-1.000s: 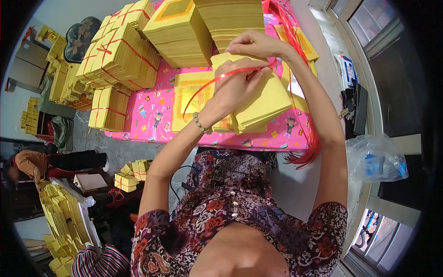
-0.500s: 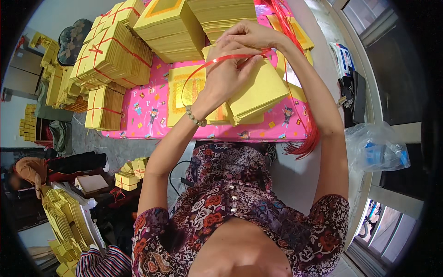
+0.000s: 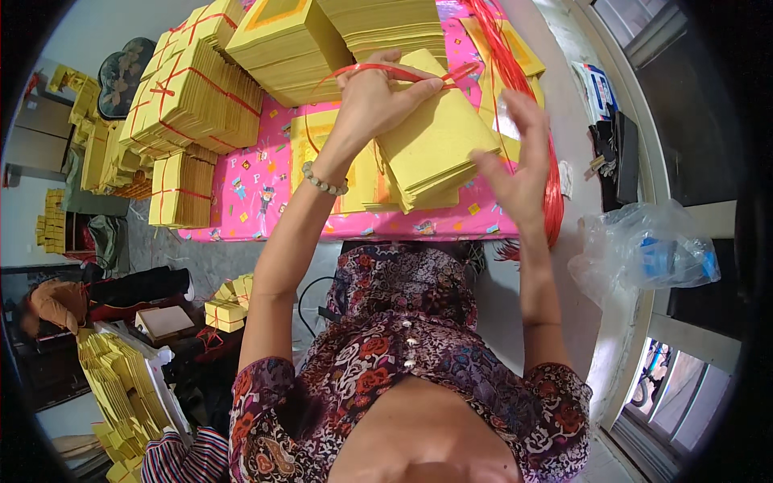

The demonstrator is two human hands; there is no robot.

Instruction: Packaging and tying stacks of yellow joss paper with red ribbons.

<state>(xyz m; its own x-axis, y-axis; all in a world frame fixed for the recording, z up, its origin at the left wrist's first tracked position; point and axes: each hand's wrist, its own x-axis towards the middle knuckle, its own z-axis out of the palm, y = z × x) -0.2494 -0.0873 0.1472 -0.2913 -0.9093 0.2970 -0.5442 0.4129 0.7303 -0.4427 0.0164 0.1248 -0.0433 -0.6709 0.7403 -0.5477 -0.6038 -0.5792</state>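
Note:
A tilted bundle of yellow paper sheets point(image 3: 441, 141) rests on other sheets at the table's near side. My left hand point(image 3: 372, 101) grips its far left edge, thumb lying across the top and some fingers hidden behind. Under that thumb runs a red ribbon point(image 3: 460, 75), which loops out to the left of the hand. My right hand point(image 3: 519, 165) is open beside the bundle's right corner, fingers spread; whether its thumb touches the paper I cannot tell. Beneath the bundle lie yellow sheets with an orange printed square point(image 3: 318, 133).
Tall yellow paper stacks point(image 3: 294, 52) stand at the back of the pink patterned table cover point(image 3: 266, 181). Ribbon-tied bundles point(image 3: 193, 97) are piled at the left. Long red ribbons point(image 3: 554, 201) hang over the right edge. A clear plastic bag point(image 3: 636, 249) lies at the right.
My right hand has come away from the left hand and moved nearer and right, its fingers opening. The left hand has shifted slightly left, still on the bundle, which has turned a little.

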